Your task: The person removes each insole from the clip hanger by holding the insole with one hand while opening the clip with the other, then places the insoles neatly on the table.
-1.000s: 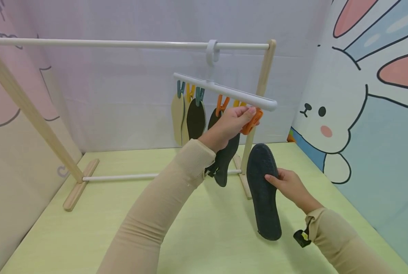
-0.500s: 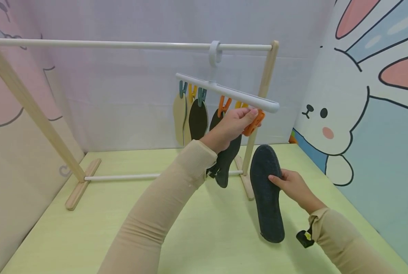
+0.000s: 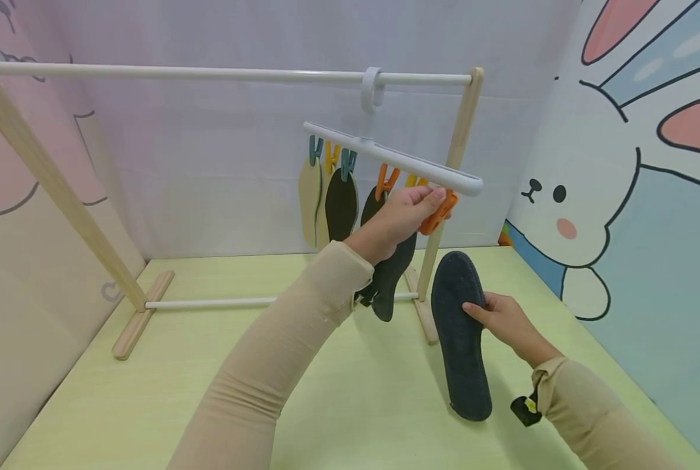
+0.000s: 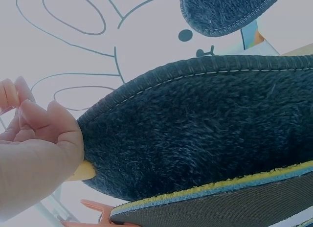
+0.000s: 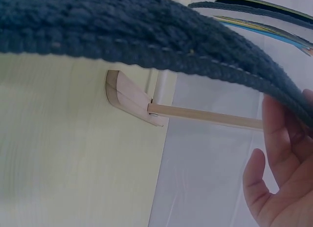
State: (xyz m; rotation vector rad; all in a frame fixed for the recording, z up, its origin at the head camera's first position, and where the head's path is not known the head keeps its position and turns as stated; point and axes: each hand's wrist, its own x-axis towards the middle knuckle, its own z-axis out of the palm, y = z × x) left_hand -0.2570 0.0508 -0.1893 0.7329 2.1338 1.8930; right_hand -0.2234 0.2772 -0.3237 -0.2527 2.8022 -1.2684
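Head view: left hand (image 3: 398, 214) pinches orange plastic clothespin (image 3: 438, 217), right hand (image 3: 507, 321) pinches long dark-blue fleecy insole (image 3: 462, 356), whose one-edge hold might let it twist loose.

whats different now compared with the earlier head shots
Almost nothing: the whole scene slid slightly rightward, probably camera motion. Nothing was gripped or released: the left hand still pinches an orange clip, the right hand still holds the dark insole. The rack, hanger and hanging insoles stayed put.
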